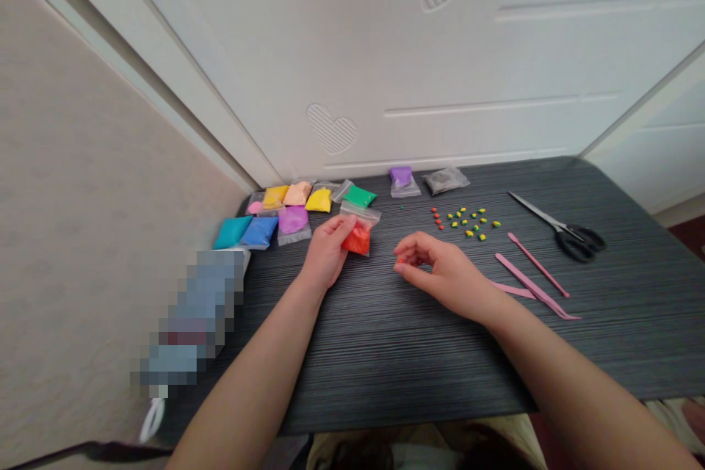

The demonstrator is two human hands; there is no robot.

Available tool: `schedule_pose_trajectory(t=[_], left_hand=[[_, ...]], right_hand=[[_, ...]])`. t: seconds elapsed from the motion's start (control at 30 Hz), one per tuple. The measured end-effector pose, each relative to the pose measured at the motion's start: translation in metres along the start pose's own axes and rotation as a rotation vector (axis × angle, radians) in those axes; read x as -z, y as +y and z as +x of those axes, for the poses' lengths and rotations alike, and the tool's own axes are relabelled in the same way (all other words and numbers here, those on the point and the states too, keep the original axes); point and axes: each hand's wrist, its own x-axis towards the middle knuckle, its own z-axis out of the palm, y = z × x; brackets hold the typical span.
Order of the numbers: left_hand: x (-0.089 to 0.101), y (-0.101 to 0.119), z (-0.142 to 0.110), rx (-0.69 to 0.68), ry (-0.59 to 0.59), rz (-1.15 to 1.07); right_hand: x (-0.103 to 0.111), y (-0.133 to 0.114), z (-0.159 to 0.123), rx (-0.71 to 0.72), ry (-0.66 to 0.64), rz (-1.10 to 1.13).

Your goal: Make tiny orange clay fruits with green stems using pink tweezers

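Fine left-to-right streaks pattern the dark grey table [352,367], with a teal packet [232,232], a blue packet [260,232], a purple packet [293,219], a peach packet [298,193] and a green packet [360,196] at far left. The bag [359,239] in the middle shows orange-red, like the small beads [437,216] to its right, beside pieces [469,233] of yellow and green. Farther right, the tweezers [529,285] and slim tool [537,264] are pink, the scissors [566,231] black-handled with grey blades; striped hearts [333,132] pattern the white far panel [247,51].

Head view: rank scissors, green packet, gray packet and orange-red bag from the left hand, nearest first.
From the left hand:
1. Orange-red bag: in its fingers.
2. Green packet: just beyond the bag.
3. Gray packet: right, toward the table's back edge.
4. Scissors: farthest, at the table's right.
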Motion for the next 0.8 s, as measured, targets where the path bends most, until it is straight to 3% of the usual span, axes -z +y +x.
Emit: schedule_pose_trajectory(t=[0.23, 0.5, 0.8], left_hand=[[0.001, -0.003, 0.001, -0.071, 0.042, 0.079], [0.002, -0.002, 0.0, -0.048, 0.025, 0.106], [-0.002, 0.001, -0.002, -0.013, 0.026, 0.101]], right_hand=[[0.004, -0.003, 0.0, 0.003, -0.072, -0.139], [-0.001, 0.011, 0.0, 0.09, -0.23, -0.655], [-0.001, 0.016, -0.002, 0.112, -0.264, -0.67]])
